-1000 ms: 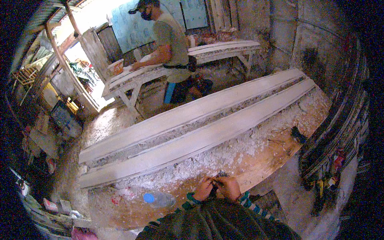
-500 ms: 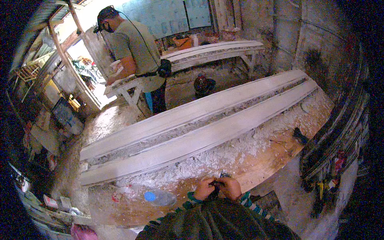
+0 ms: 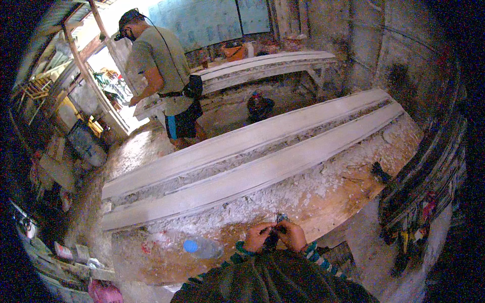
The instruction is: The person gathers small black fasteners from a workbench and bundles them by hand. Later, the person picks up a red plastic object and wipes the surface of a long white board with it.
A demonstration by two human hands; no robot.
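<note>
My left hand (image 3: 256,237) and my right hand (image 3: 291,237) meet at the near edge of the wooden table (image 3: 323,212). Fingers of both are closed around a small dark stringy bundle (image 3: 272,241); thin wisps stick up beyond the fingertips, and its exact kind is too small to make out. Beyond the hands lie two long, pale, plaster-like strips (image 3: 252,177), side by side across the table. White crumbs and flakes are scattered between them and me. Left of my left hand, a clear plastic bottle with a blue cap (image 3: 203,247) rests on its side.
Another dark bundle (image 3: 380,172) with loose strands lies at the table's right. Across the room a person (image 3: 164,65) stands by a second bench (image 3: 262,68) carrying pale strips and an orange bucket (image 3: 234,52). A dark rounded object (image 3: 257,107) sits on the floor between.
The wisps of the bundle now stand up higher above my fingers, and both hands have shifted slightly. The other person has moved a little left and straightened the arm.
</note>
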